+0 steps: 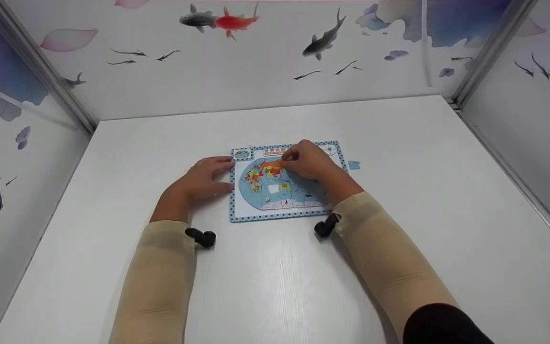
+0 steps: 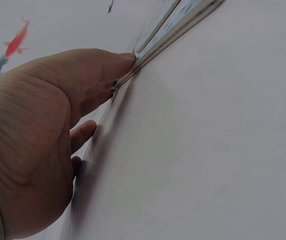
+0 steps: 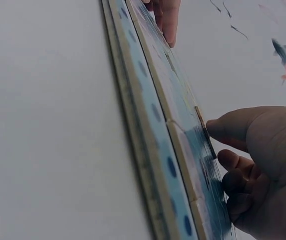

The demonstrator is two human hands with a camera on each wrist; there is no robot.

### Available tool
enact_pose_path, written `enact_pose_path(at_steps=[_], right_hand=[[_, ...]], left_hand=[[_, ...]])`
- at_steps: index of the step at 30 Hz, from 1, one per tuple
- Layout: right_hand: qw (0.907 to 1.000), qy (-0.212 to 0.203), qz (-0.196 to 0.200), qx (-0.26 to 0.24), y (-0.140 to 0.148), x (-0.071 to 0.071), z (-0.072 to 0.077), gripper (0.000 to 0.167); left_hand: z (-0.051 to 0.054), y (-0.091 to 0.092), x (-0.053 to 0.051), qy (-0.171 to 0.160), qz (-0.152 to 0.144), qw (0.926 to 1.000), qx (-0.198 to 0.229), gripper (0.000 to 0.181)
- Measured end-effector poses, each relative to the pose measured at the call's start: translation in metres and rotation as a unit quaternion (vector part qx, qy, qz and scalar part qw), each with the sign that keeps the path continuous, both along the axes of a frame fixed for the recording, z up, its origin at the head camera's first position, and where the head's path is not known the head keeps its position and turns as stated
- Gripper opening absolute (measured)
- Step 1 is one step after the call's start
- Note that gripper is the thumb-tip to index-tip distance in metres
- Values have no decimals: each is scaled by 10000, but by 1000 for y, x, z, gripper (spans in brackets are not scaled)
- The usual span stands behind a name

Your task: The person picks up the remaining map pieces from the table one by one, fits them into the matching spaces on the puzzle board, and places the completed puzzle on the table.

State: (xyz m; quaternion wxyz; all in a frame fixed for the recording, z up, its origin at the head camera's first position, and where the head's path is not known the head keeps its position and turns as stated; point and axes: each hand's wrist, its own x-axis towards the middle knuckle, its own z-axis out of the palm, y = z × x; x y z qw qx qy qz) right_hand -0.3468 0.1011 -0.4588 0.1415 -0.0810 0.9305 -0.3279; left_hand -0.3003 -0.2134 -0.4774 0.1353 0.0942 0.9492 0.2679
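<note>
A world map puzzle (image 1: 251, 215) with a blue dotted border lies flat on the table. My left hand (image 1: 204, 177) rests at its left edge, fingers and thumb spread and touching the border; the left wrist view shows the thumb (image 2: 120, 65) against the board's edge. Over the upper middle of the map, my right hand (image 1: 311, 160) pinches a puzzle piece, its thumb and forefinger beside the orange area. From the right wrist, that puzzle piece (image 3: 205, 132) shows a raised edge at the thumb. The right hand hides part of the map's right side.
A loose light-blue puzzle piece (image 1: 354, 165) lies on the white table (image 1: 256, 286) just right of the board. Below the map's middle, a white gap (image 1: 273, 188) shows in the puzzle. Walls (image 1: 265, 62) printed with fish stand behind and at both sides.
</note>
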Motion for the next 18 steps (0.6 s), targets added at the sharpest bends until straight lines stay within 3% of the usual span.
enact_pose_path(at_steps=[8, 15, 18], right_hand=[[9999, -5, -36, 132, -2, 1, 1, 31], [9997, 126, 9, 219, -4, 2, 0, 28], [9997, 63, -17, 224, -3, 1, 0, 28]], left_hand=[[0, -2, -1, -26, -33, 10000, -32, 74], [0, -2, -3, 12, -314, 9995, -70, 75], [0, -2, -3, -13, -275, 9996, -69, 75]])
